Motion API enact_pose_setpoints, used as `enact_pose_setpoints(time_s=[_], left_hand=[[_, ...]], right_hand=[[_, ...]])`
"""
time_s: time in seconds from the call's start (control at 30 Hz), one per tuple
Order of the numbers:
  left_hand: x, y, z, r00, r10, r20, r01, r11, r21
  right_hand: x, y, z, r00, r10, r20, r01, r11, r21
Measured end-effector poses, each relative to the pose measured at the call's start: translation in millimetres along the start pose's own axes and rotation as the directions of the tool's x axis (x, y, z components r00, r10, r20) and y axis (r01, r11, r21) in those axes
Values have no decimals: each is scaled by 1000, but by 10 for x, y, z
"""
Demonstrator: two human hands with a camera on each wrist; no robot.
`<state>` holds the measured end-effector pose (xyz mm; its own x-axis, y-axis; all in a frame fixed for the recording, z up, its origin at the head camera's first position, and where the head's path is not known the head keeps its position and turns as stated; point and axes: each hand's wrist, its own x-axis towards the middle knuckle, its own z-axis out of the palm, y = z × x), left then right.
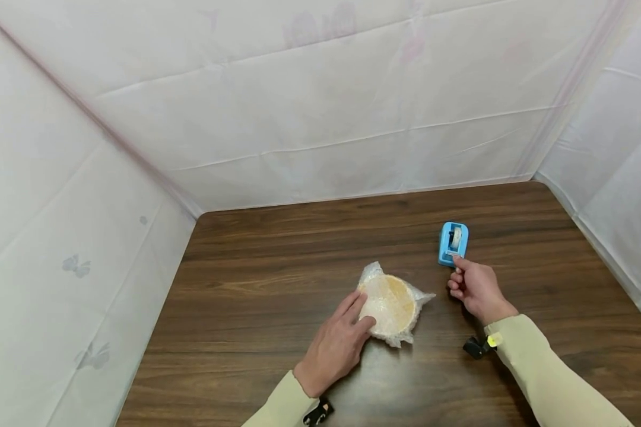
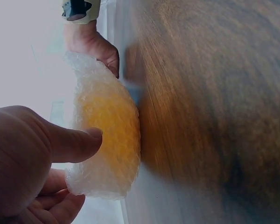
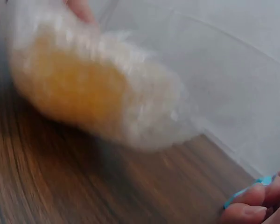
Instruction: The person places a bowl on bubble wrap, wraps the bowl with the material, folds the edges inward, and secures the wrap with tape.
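A round yellow, bowl-like thing wrapped in bubble wrap (image 1: 391, 303) lies on the table, its wrap sticking out in loose corners. My left hand (image 1: 338, 345) holds it at its left side, the thumb (image 2: 79, 144) pressed to the wrap and the other fingers around the edge. To the right, a small blue tape dispenser (image 1: 446, 242) carries a roll of clear tape (image 1: 456, 237). My right hand (image 1: 478, 287) pinches with thumb and forefinger at the dispenser's front end, where the tape comes off; the fingertips mostly hide the tape's end.
The dark wood-grain table (image 1: 267, 284) has rounded far corners. Pale cloth walls (image 1: 320, 112) close it in at the back, left and right. Each wrist wears a strapped black camera (image 1: 318, 412). In the right wrist view the wrapped thing is blurred.
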<state>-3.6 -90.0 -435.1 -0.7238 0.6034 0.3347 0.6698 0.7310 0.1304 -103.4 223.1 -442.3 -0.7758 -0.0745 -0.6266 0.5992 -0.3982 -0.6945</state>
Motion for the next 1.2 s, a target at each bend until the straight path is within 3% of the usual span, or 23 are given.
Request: enact_pose_setpoints(time_s=[0.33, 0.43, 0.6, 0.73, 0.83, 0.93, 1.0, 1.1, 1.2], left_hand=[[9, 2, 14, 1000, -4, -3, 4, 1000, -22], [14, 0, 14, 1000, -4, -4, 4, 1000, -30], [26, -18, -1, 1000, -9, -4, 9, 999, -39], [32, -27, -22, 1000, -7, 5, 7, 999, -39], [47, -41, -33, 1000, 0, 18, 0, 1000, -27], [72, -47, -57, 999, 5, 39, -4, 1000, -12], [86, -48, -70, 999, 5, 52, -5, 1000, -4], [86, -49, -74, 998, 11, 64, -12, 1000, 9], [80, -46, -69, 998, 18, 62, -19, 1000, 10]], right_hand=[[-35, 130, 31, 995, -39, -88, 27, 991, -132], [31, 95, -38, 997, 2, -75, -17, 978, -210], [140, 37, -92, 998, 54, -9, -54, 928, -369], [107, 89, -58, 995, 11, 99, 34, 898, -439], [2, 81, 58, 972, -94, 215, 192, 847, -495], [-122, 36, 266, 911, -210, 354, 384, 742, -550], [-189, 5, 433, 850, -241, 468, 499, 654, -569], [-247, 4, 683, 730, -197, 654, 640, 533, -554], [-256, 39, 891, 585, -107, 804, 753, 440, -489]])
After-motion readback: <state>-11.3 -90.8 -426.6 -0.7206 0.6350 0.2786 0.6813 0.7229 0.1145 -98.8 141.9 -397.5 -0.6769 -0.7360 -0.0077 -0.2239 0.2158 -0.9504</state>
